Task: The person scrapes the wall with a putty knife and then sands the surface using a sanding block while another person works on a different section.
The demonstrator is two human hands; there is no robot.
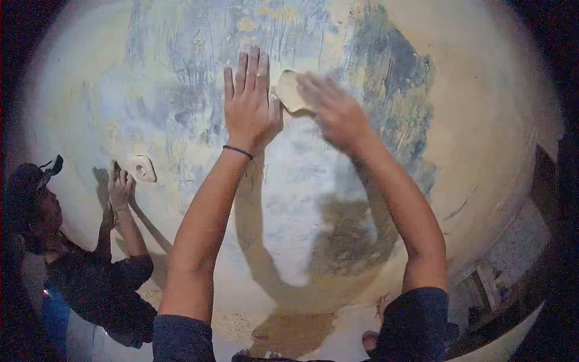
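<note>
My left hand (251, 99) lies flat against the large curved wall (295, 163), its fingers stretched upward and a dark band around the wrist. Pressed to the same surface just to its right is a pale yellow flat pad (293, 92), like a folded sheet, with an uneven edge. My right hand (330, 108) holds this pad under its fingers and is smeared by motion. Around both hands the wall is mottled with white, blue-grey and yellow patches and streaks.
At the left a co-worker (99, 289) in dark clothing and a cap holds a hand (122, 187) up to the wall. Beside that hand is a cream piece with a hole (143, 168). Wooden pieces (487, 285) stand at the lower right.
</note>
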